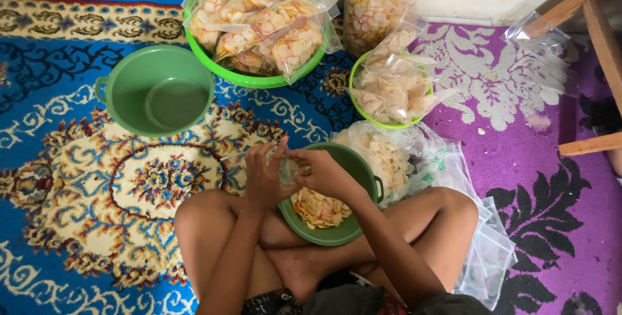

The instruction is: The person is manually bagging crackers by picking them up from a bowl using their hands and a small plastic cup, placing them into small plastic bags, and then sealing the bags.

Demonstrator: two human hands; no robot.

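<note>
A person sits cross-legged on a floor covered by two rugs: a blue rug (78,179) with an ornate cream, red and gold medallion on the left, and a purple rug (551,211) with pale and black floral figures on the right. A light wall runs along the top edge, and the brown wooden legs of a piece of furniture (599,43) stand in the upper right corner.

Ahead of the person, an empty green bucket (157,90) stands on the blue rug. Just beside it, a bright green basin (214,62) is heaped with sealed clear packets of pale orange and pink crackers. To its right a tall filled bag (370,9) stands against the wall, and below that a smaller green bowl (357,104) holds more filled packets. A large open sack of crackers (382,156) lies against the right knee, and a stack of empty clear plastic bags (486,257) spreads over the purple rug beside the right leg.

A dark green bowl (343,231) rests in the lap, between the knees, with loose crackers (319,208) in its bottom. Above its left rim, both hands meet: the left hand (264,176) and the right hand (319,171) are each closed, fingers pinching a small clear plastic bag (286,169) held between them. The bag is nearly see-through and mostly hidden by the fingers; its contents cannot be made out.
</note>
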